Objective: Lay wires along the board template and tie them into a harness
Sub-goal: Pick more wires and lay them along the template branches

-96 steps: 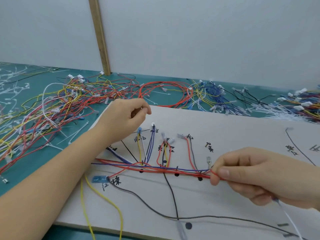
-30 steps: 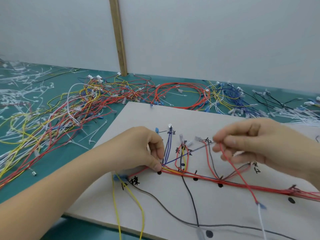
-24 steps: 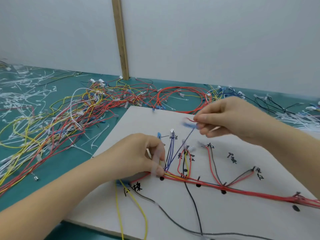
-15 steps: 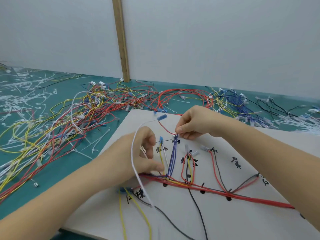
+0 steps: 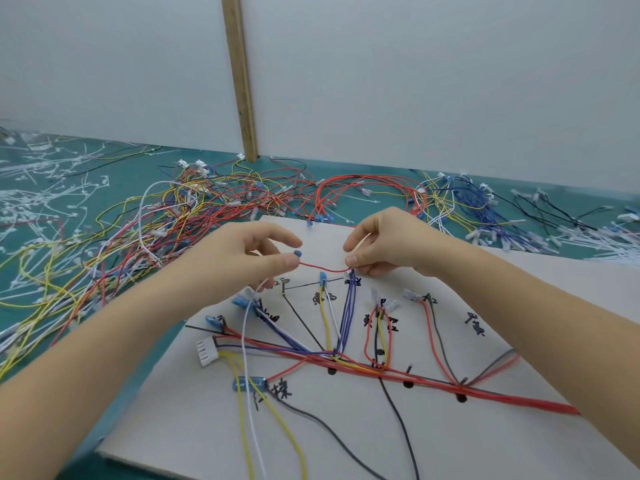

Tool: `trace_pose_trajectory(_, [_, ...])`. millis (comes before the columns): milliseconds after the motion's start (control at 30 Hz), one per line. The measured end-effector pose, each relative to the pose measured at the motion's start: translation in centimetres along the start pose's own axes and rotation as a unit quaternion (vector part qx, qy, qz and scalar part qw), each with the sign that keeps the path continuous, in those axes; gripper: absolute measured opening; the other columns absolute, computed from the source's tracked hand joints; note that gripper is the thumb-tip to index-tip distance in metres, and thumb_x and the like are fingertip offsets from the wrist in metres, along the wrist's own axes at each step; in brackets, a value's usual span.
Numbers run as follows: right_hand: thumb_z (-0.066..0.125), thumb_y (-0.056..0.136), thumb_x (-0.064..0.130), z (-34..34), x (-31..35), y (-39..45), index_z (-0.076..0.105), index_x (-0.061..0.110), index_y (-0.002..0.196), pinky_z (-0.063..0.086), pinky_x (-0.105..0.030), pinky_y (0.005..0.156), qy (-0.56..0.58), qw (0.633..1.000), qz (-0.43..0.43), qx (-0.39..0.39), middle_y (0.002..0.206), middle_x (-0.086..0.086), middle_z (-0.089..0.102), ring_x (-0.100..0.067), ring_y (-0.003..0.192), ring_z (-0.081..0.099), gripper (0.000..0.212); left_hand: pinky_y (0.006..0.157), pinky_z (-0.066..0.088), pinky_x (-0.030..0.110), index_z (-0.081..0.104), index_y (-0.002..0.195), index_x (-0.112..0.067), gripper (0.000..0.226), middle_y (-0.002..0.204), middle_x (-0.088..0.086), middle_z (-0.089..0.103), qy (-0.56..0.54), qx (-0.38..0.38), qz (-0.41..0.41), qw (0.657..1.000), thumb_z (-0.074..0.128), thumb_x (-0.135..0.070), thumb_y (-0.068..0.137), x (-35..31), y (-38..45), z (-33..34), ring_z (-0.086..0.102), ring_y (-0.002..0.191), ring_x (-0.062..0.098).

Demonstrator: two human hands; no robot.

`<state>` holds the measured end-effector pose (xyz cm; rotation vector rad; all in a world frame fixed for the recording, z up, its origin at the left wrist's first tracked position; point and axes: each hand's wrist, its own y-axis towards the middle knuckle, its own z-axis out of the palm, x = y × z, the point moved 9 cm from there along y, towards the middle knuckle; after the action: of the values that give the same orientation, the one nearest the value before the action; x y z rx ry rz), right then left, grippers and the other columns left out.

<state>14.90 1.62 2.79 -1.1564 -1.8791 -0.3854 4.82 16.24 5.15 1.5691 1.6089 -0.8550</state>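
Red wire (image 5: 320,268), thin and limp, is pinched at centre frame above the template board (image 5: 485,427) between left hand (image 5: 249,261) and right hand (image 5: 384,251); gripping near its blue terminal (image 5: 297,253) is judged safest.

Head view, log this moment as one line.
left hand: pinches red wire | right hand: pinches same wire | wire above template board

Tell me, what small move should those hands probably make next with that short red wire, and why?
Probably lower the red wire onto the board along a drawn line. The left hand and right hand pinch its ends above the board, while other wires already lie there.
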Motion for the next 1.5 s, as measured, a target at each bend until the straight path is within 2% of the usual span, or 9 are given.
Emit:
trace_pose_trajectory(267, [0.074,0.073,-0.001,0.0,0.7,-0.2,0.067,0.006,0.071,0.058,-0.025,0.057,-0.035,0.999,-0.011,-0.005,0.060,-0.005,0.066,-0.009,0.048,0.062,0.010,0.039,0.038,0.010,0.059,0.071,-0.011,0.016,0.041,-0.005,0.055,0.109,-0.048,-0.011,0.993,0.057,-0.014,0.087,0.9,0.9,0.0,0.046,0.033,0.003])
trace_pose_trajectory(467, [0.073,0.075,0.002,-0.1,0.6,-0.2,0.068,0.008,0.069,0.058,-0.024,0.057,-0.041,0.999,-0.013,-0.015,0.060,-0.005,0.066,-0.009,0.049,0.062,0.010,0.042,0.038,0.007,0.059,0.070,-0.021,0.017,0.057,-0.008,0.060,0.213,-0.047,-0.021,0.976,0.054,-0.018,0.086,1.6,1.1,-0.3,0.050,0.039,-0.006])
trace_pose_trajectory(633, [0.065,0.083,0.007,-0.2,1.1,-1.1,0.070,0.012,0.095,0.055,-0.021,0.069,-0.114,0.993,-0.025,-0.009,0.080,-0.003,0.066,-0.014,0.065,0.060,0.014,0.044,0.042,0.013,0.063,0.069,-0.020,0.018,0.052,-0.015,0.064,0.181,-0.034,-0.047,0.982,0.056,-0.018,0.085,2.8,1.3,-0.7,0.051,0.039,-0.004])
trace_pose_trajectory(733, [0.060,0.085,0.011,-0.4,4.8,-2.9,0.068,0.025,0.099,0.038,-0.002,0.057,-0.212,0.965,-0.138,-0.072,0.083,0.010,0.062,0.004,0.060,0.050,0.021,0.049,0.041,0.015,0.066,0.069,-0.020,0.018,0.054,-0.011,0.065,0.186,-0.028,-0.048,0.981,0.059,-0.020,0.085,3.0,1.4,-0.8,0.054,0.045,-0.004])
trace_pose_trajectory(833, [0.059,0.085,0.011,3.3,7.7,-5.3,0.068,0.029,0.099,0.036,-0.013,0.064,-0.254,0.936,-0.242,-0.015,0.083,0.014,0.057,0.004,0.064,0.046,0.025,0.044,0.035,0.018,0.067,0.069,-0.018,0.018,0.046,-0.013,0.057,0.160,-0.014,-0.052,0.986,0.059,-0.018,0.086,2.9,1.4,-0.9,0.047,0.036,-0.001])
trace_pose_trajectory(1000, [0.055,0.089,0.018,9.0,8.6,-6.7,0.054,0.032,0.122,0.044,-0.035,0.080,-0.413,0.849,-0.330,0.013,0.121,0.002,0.047,-0.018,0.105,0.044,0.036,0.039,0.027,0.015,0.067,0.072,-0.014,0.017,0.035,-0.013,0.045,0.165,0.007,-0.050,0.985,0.058,-0.015,0.086,2.6,1.1,-0.8,0.037,0.032,0.000])
trace_pose_trajectory(1267, [0.040,0.091,0.015,10.6,9.1,-8.7,0.060,0.027,0.101,0.036,-0.030,0.065,-0.518,0.759,-0.394,-0.030,0.115,0.004,0.057,-0.020,0.097,0.052,0.026,0.038,0.028,0.012,0.065,0.062,-0.018,0.023,0.037,-0.012,0.048,0.170,0.015,-0.047,0.984,0.058,-0.010,0.083,2.8,1.1,-0.5,0.039,0.032,-0.001])
trace_pose_trajectory(1400, [0.032,0.092,0.010,11.3,9.1,-9.0,0.055,0.019,0.104,0.038,-0.032,0.074,-0.508,0.760,-0.405,0.002,0.112,0.001,0.056,-0.022,0.107,0.046,0.028,0.036,0.029,0.008,0.063,0.064,-0.017,0.025,0.035,-0.014,0.047,0.163,0.016,-0.042,0.986,0.058,-0.012,0.087,2.7,1.1,-0.5,0.039,0.031,-0.003])
trace_pose_trajectory(1500, [0.038,0.092,0.007,10.0,8.8,-9.0,0.054,0.015,0.107,0.046,-0.038,0.079,-0.467,0.794,-0.390,0.007,0.106,0.000,0.059,-0.023,0.107,0.047,0.024,0.044,0.034,0.011,0.068,0.069,-0.018,0.020,0.049,-0.008,0.058,0.187,0.021,-0.041,0.981,0.059,-0.017,0.086,2.8,1.0,-0.5,0.048,0.043,-0.001])
